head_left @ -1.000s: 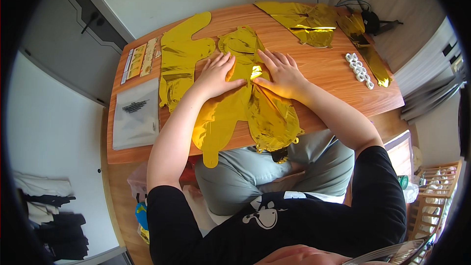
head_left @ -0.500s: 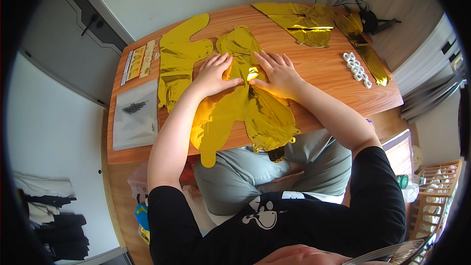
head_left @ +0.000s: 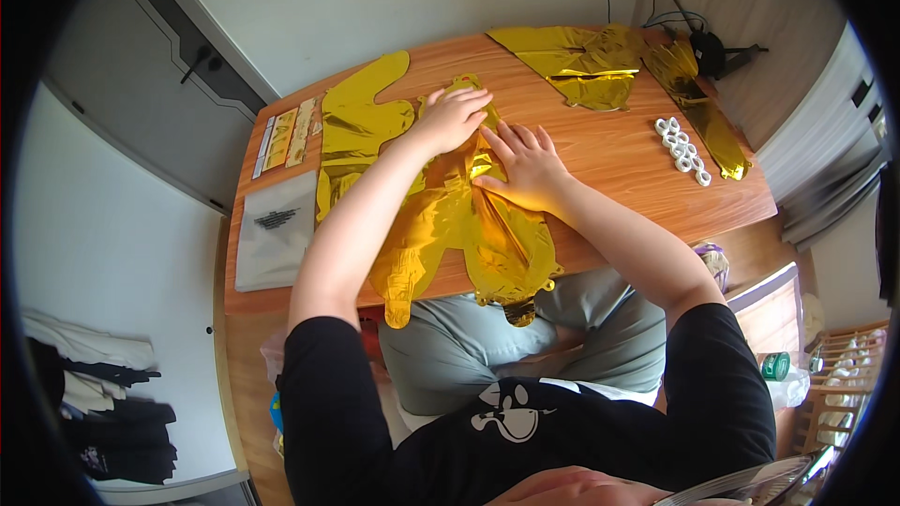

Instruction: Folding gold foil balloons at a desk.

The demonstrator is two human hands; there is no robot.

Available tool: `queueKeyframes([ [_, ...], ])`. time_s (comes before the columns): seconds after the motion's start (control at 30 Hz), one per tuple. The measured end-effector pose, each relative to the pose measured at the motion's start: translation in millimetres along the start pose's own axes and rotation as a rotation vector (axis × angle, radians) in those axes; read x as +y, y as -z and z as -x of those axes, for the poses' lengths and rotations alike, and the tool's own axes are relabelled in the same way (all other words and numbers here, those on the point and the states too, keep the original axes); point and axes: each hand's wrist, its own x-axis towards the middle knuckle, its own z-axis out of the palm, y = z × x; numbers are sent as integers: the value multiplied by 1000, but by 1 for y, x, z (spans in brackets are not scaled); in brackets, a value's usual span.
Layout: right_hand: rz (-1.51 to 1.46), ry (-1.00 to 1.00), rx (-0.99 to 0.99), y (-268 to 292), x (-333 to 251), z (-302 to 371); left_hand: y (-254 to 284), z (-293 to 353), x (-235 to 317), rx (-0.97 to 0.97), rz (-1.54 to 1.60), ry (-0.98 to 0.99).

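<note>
In the head view, a gold foil balloon [head_left: 511, 258] lies creased on the desk [head_left: 609, 164], its lower ends jutting past the near edge. The left hand [head_left: 453, 120] is over its upper part, grip loose, fingers stretched out; the right hand [head_left: 532, 171] lies on its right side, grip wide, thumb spread. Left of it lies another gold balloon [head_left: 370, 114]; white rolls [head_left: 683, 145] sit well to the right.

Black short-sleeved shirt [head_left: 609, 426], grey-green trousers [head_left: 436, 351]
</note>
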Motion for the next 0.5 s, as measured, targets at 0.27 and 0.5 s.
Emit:
queueKeyframes([
  [0.27, -38, -3, 76, -3, 2, 5, -28, -31, -8, -59, -122, -20],
  [0.5, -2, 7, 75, -3, 0, 7, -39, -32, -18, -28, -47, -31],
])
